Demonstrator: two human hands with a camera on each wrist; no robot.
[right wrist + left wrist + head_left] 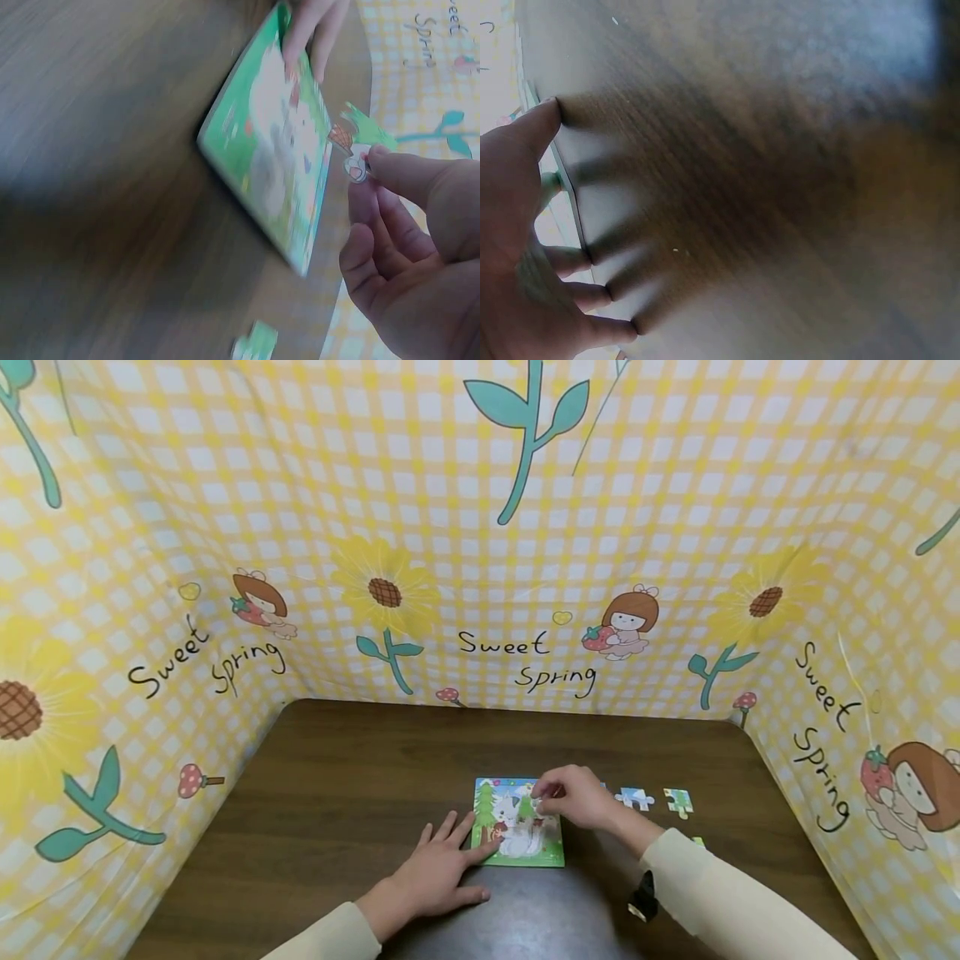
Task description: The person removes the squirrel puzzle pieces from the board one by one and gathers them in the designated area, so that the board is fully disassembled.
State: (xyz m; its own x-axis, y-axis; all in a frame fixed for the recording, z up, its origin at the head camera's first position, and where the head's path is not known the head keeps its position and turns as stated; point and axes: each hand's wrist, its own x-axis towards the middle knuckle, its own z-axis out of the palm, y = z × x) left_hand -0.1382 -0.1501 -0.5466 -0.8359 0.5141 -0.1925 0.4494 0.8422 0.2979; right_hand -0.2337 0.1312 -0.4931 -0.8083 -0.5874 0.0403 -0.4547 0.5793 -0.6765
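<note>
A square picture puzzle (551,857) with white animals and green trees lies flat on the brown table. My left hand (431,870) rests beside it with spread fingers, the index fingertip over the puzzle's left part. In the left wrist view, the fingers of that hand (514,195) are extended. My right hand (577,799) is above the puzzle's upper right part. Between thumb and fingers it pinches a puzzle piece (369,135), green and white with a brown patch, held off the board in the right wrist view. Part of the picture is hidden under the hands.
Loose puzzle pieces lie right of the board: one blue and white piece (636,799), one green piece (679,803), and another green piece (699,841) partly behind the right sleeve. A yellow checked cloth (420,510) encloses the table (337,777) at the back and sides.
</note>
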